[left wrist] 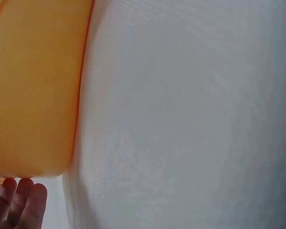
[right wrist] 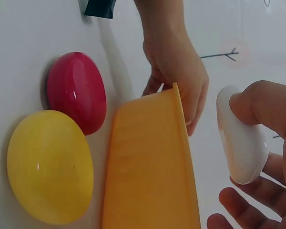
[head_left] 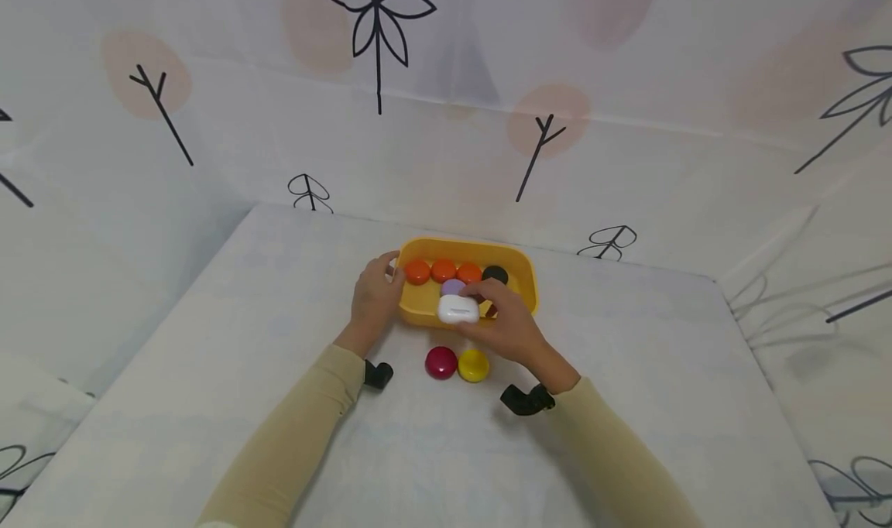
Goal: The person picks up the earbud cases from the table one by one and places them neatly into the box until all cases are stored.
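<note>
White piece is pinched in fingers of the right hand above the yellow tray; the left hand, fingers extended, touches the tray at nine o'clock.

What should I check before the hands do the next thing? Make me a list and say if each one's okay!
1. White piece held: ok; the right hand pinches it between thumb and fingers.
2. White piece clear of the yellow tray's rim: ok; the right wrist view shows a gap.
3. Left hand touching the tray: ok; it is at the left end.
4. Tabletop bare in front of the tray: not ok; the red piece and yellow piece sit there.
5. Brown piece lying flat: cannot tell; the right hand hides most of it.
</note>
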Available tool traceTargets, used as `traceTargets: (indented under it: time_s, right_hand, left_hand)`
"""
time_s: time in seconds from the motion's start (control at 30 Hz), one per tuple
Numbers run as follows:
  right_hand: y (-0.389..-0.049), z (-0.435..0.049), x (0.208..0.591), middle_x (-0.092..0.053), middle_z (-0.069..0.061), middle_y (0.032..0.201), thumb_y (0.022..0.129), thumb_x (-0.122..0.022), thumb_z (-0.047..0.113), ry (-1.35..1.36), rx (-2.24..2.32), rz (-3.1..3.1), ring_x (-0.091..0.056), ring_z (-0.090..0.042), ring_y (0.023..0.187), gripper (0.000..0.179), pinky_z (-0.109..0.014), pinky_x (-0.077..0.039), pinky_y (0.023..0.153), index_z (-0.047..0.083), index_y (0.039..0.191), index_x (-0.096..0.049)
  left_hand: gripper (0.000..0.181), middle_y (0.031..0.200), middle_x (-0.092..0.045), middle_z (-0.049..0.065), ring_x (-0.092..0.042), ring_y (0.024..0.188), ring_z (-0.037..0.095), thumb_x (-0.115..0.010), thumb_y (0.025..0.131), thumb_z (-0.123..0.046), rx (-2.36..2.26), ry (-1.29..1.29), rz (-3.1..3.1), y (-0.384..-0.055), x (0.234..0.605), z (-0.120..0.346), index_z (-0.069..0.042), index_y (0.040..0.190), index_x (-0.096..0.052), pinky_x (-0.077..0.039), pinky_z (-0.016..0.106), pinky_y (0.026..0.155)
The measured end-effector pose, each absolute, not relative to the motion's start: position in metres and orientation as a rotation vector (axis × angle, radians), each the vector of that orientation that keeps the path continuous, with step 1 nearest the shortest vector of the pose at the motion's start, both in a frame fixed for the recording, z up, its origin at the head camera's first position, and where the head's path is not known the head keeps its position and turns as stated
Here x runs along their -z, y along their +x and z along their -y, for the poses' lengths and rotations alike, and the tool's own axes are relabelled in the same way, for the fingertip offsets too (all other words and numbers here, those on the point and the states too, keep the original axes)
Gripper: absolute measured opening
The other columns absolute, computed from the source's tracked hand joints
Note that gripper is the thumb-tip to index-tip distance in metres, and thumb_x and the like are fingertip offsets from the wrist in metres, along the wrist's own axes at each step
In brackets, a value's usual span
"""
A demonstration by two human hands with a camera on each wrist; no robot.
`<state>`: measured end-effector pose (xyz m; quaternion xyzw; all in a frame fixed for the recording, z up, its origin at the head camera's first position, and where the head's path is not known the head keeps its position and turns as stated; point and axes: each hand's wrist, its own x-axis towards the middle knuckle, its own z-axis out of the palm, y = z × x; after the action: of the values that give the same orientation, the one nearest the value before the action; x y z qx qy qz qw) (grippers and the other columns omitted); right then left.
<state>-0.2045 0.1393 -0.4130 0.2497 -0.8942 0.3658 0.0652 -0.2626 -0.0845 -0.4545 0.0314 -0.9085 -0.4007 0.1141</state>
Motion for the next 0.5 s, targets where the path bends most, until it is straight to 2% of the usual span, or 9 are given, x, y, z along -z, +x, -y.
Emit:
traceTargets:
  time_s: [0.3,0.5]
  right_hand:
    - [-0.197,-0.149,0.41,-0.052,0.01,0.102,0.068,-0.072,0.031,0.749,-1.059,2.731,-0.046,-0.009,0.087,0.042,-0.032,-0.048,0.069,0.025,0.106,-0.053]
    - [-0.192,-0.159,0.41,-0.052,0.012,0.098,0.067,-0.073,0.032,0.731,-1.07,2.753,-0.047,-0.008,0.086,0.041,-0.034,-0.048,0.068,0.026,0.103,-0.055]
  left_hand:
    - [0.041,0.095,-0.053,0.001,-0.048,0.078,0.016,-0.044,0.085,-0.031,1.175,0.108,2.677,-0.261,0.451,0.084,-0.022,0.125,-0.047,-0.044,0.028,0.068]
    - [0.041,0.094,-0.051,-0.001,-0.047,0.078,0.016,-0.043,0.086,-0.032,1.187,0.11,2.685,-0.262,0.453,0.084,-0.022,0.125,-0.045,-0.044,0.027,0.066]
